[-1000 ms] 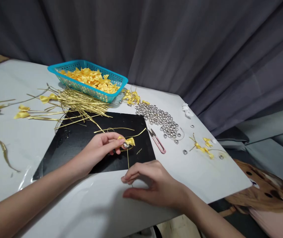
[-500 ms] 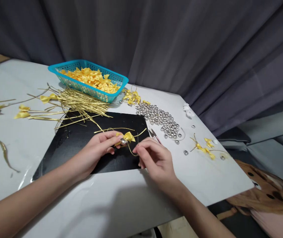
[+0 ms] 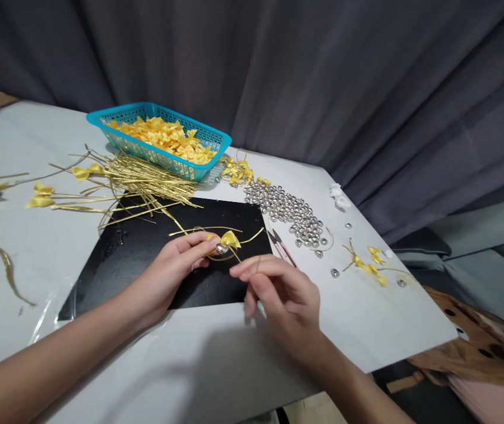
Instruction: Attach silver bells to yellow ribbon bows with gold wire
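Observation:
My left hand [image 3: 185,253] pinches a yellow ribbon bow [image 3: 230,239] with a silver bead [image 3: 221,249] at its middle, held just above a black board [image 3: 137,265]. Part of the bow is hidden behind my fingertips. From the bow a thin gold cord [image 3: 236,254] runs towards my right hand [image 3: 281,288]. The fingers of that hand are closed in a pinch on the cord, and a thin end stands up between thumb and forefinger. Loose gold cords [image 3: 252,236] lie on the board just behind the bow.
A blue basket [image 3: 159,152] of yellow bows stands at the back, with a bundle of gold cords [image 3: 146,179] before it. Several silver beads [image 3: 287,212] are heaped to the right beside small scissors [image 3: 284,250]. Bows on cords [image 3: 364,265] lie near the right edge.
My right hand has shifted slightly right, and the cord that looped down between the hands is now drawn straighter. My left hand still holds the bow in nearly the same place.

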Demonstrator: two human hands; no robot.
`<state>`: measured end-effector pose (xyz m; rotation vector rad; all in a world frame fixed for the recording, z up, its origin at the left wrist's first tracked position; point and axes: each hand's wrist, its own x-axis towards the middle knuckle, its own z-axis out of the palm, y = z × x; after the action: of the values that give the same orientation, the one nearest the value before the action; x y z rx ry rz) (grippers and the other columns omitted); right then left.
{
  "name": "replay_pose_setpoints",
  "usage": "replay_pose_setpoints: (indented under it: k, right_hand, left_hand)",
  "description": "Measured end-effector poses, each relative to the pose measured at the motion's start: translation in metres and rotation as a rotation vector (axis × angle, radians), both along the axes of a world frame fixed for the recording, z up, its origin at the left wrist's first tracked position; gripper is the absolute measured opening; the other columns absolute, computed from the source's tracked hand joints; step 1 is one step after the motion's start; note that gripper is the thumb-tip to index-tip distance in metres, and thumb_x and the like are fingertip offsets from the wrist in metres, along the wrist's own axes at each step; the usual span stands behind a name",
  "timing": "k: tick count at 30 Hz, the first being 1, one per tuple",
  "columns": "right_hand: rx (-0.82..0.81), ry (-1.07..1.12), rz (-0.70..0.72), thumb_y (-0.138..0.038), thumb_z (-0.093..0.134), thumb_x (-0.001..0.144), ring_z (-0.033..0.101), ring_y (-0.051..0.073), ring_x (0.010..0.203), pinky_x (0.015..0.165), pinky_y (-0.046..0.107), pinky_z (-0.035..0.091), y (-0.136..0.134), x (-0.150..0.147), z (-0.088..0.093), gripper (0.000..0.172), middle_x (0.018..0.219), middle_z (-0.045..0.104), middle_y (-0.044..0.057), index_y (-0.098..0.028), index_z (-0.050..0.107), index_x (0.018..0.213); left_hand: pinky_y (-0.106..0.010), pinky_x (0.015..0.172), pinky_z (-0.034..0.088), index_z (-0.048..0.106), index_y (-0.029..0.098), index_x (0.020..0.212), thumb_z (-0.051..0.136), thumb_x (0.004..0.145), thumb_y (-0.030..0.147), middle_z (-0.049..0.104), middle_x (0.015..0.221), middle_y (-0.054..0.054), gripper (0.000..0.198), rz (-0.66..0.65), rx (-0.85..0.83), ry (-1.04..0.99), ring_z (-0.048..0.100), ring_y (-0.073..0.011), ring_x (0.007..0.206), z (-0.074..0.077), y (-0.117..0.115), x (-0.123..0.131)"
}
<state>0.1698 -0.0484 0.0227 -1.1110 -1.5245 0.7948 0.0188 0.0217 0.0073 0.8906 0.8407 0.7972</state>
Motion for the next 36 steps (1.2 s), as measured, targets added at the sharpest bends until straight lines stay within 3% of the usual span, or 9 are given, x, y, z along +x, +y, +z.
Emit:
replay_pose_setpoints:
  k: [3, 7, 11, 28, 31, 36]
  right_hand:
    - [-0.245, 0.129, 0.065, -0.034, 0.046, 0.09, 0.032, 0.005, 0.039, 0.037, 0.019, 0.028, 0.004, -0.004, 0.005, 0.02, 0.058, 0.049, -0.005, -0.02, 0.055, 0.078]
    - [-0.299, -0.031, 0.033, -0.032, 0.05, 0.084, 0.028, 0.006, 0.045, 0.04, 0.02, 0.022, 0.013, -0.005, 0.001, 0.021, 0.054, 0.037, -0.005, -0.017, 0.056, 0.071]
    - [-0.211, -0.121, -0.051, -0.027, 0.048, 0.085, 0.024, 0.006, 0.045, 0.04, 0.021, 0.019, 0.016, -0.004, -0.006, 0.019, 0.053, 0.03, -0.006, -0.016, 0.057, 0.071]
    - [0.069, -0.276, -0.186, -0.013, 0.046, 0.083, 0.024, 0.005, 0.044, 0.038, 0.02, 0.017, 0.012, -0.004, -0.005, 0.017, 0.056, 0.032, -0.006, -0.016, 0.052, 0.067]
    - [-0.075, -0.148, -0.176, -0.019, 0.049, 0.083, 0.025, 0.005, 0.043, 0.038, 0.02, 0.017, 0.009, -0.004, -0.004, 0.017, 0.053, 0.031, -0.007, -0.016, 0.053, 0.067]
    - [-0.548, 0.431, 0.157, -0.034, 0.046, 0.088, 0.021, 0.003, 0.031, 0.033, 0.02, 0.021, 0.006, -0.01, -0.01, 0.019, 0.052, 0.047, -0.007, -0.019, 0.051, 0.076]
  left_hand:
    - [-0.021, 0.067, 0.037, 0.069, 0.02, 0.076, 0.069, 0.076, 0.034, 0.064, 0.075, 0.003, 0.014, -0.003, -0.01, -0.017, 0.052, -0.0115, 0.073, -0.001, 0.001, 0.0]
    - [-0.021, 0.064, 0.037, 0.067, 0.017, 0.073, 0.069, 0.075, 0.034, 0.061, 0.071, 0.002, 0.017, -0.015, -0.021, -0.02, 0.05, -0.0112, 0.07, -0.003, 0.001, -0.001]
    - [-0.021, 0.063, 0.036, 0.066, 0.016, 0.072, 0.068, 0.075, 0.032, 0.061, 0.071, 0.002, 0.016, -0.04, -0.037, -0.021, 0.049, -0.0108, 0.07, -0.002, 0.001, 0.0]
    - [-0.022, 0.065, 0.035, 0.066, 0.016, 0.07, 0.067, 0.074, 0.032, 0.061, 0.072, 0.0, 0.016, -0.053, -0.014, -0.007, 0.049, -0.0129, 0.074, -0.002, -0.001, -0.001]
    - [-0.022, 0.064, 0.036, 0.067, 0.016, 0.071, 0.069, 0.073, 0.032, 0.061, 0.071, 0.0, 0.016, -0.01, -0.036, -0.017, 0.049, -0.0125, 0.072, -0.003, 0.0, -0.001]
    - [-0.021, 0.063, 0.037, 0.065, 0.016, 0.064, 0.071, 0.071, 0.031, 0.06, 0.065, 0.002, 0.017, 0.037, -0.069, -0.064, 0.048, -0.0111, 0.067, -0.002, 0.0, -0.002]
